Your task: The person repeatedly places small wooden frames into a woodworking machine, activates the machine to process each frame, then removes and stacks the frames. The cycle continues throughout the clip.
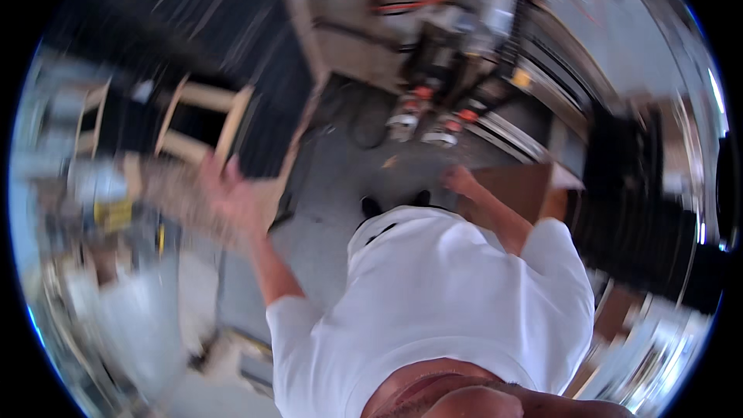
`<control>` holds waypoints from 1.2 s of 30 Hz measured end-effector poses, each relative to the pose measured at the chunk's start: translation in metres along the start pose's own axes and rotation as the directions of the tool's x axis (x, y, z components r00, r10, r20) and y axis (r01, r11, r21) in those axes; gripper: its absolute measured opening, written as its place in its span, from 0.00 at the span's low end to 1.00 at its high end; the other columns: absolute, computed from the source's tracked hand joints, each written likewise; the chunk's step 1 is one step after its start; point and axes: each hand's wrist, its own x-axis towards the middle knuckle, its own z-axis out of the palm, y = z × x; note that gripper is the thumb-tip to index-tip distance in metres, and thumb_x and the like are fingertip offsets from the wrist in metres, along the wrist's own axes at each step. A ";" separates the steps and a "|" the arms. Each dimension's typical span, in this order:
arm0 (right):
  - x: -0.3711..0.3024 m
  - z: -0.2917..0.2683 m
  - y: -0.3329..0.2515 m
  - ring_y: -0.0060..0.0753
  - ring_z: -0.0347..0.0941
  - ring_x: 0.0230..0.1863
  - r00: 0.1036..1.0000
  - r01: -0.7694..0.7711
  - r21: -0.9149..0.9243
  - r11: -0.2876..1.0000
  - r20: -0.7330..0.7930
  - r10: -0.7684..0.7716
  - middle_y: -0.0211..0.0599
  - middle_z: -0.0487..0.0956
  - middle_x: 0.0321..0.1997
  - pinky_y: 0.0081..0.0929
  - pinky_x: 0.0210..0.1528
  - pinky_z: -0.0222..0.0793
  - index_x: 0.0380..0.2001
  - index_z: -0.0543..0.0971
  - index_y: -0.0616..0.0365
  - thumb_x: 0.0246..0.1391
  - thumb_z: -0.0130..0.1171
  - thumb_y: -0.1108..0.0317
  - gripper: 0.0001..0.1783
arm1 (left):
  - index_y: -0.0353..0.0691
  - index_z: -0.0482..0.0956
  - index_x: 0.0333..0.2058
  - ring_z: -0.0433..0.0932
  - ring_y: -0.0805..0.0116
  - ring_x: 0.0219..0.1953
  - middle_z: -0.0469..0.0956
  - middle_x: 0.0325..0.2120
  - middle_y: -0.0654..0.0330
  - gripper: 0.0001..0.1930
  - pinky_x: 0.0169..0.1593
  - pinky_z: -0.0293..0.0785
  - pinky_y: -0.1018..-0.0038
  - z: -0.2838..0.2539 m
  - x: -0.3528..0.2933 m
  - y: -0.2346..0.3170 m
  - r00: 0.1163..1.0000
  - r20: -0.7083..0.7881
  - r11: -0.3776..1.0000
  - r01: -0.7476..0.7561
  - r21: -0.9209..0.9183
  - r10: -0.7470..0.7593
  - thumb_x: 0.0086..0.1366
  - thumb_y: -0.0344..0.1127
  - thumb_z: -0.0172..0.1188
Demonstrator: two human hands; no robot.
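Blk table, grey floor to its R, jumbled gear R of its far part. Pale wood frame at table's near end, L hand by it, fingers spread, contact unclear (blur). Hands well apart; R hand R of table nr brown board, grip can't tell.

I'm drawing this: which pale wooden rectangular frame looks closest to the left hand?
The right pale wooden frame: its corner appears by the left hand; the other frame is farther left.
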 end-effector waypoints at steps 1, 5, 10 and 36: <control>-0.008 -0.011 -0.003 0.43 0.76 0.23 0.997 0.071 -0.038 0.997 -0.013 -0.072 0.45 0.78 0.21 0.40 0.29 0.73 0.26 0.80 0.61 0.45 0.54 0.65 0.11 | 0.31 0.77 0.47 0.71 0.55 0.56 0.75 0.50 0.48 0.16 0.60 0.66 0.64 0.002 0.000 0.000 0.998 0.046 0.996 -0.044 -0.075 0.047 0.60 0.26 0.63; -0.061 -0.079 -0.049 0.56 0.73 0.41 0.905 0.265 -0.341 0.902 -0.236 -0.355 0.47 0.76 0.37 0.48 0.42 0.71 0.34 0.75 0.59 0.51 0.56 0.60 0.14 | 0.30 0.73 0.51 0.70 0.53 0.55 0.73 0.51 0.46 0.25 0.59 0.67 0.62 0.004 0.001 0.031 0.986 0.077 0.921 -0.163 0.355 0.145 0.58 0.36 0.68; -0.228 -0.247 -0.114 0.50 0.73 0.47 0.548 0.272 -0.454 0.849 -0.652 -0.524 0.44 0.77 0.43 0.43 0.49 0.70 0.45 0.75 0.55 0.49 0.62 0.66 0.18 | 0.29 0.75 0.49 0.79 0.60 0.44 0.78 0.45 0.49 0.18 0.48 0.75 0.70 0.086 -0.033 0.117 0.997 0.070 0.999 -0.021 -0.031 0.023 0.69 0.38 0.55; -0.449 -0.365 -0.099 0.29 0.73 0.52 -0.159 -0.268 -0.010 0.963 -0.986 -0.055 0.38 0.79 0.44 0.25 0.52 0.72 0.41 0.78 0.57 0.54 0.57 0.81 0.12 | 0.33 0.67 0.54 0.75 0.59 0.46 0.74 0.43 0.55 0.28 0.55 0.71 0.58 0.760 -0.105 0.390 0.163 0.963 0.292 0.952 -0.096 -0.216 0.66 0.50 0.56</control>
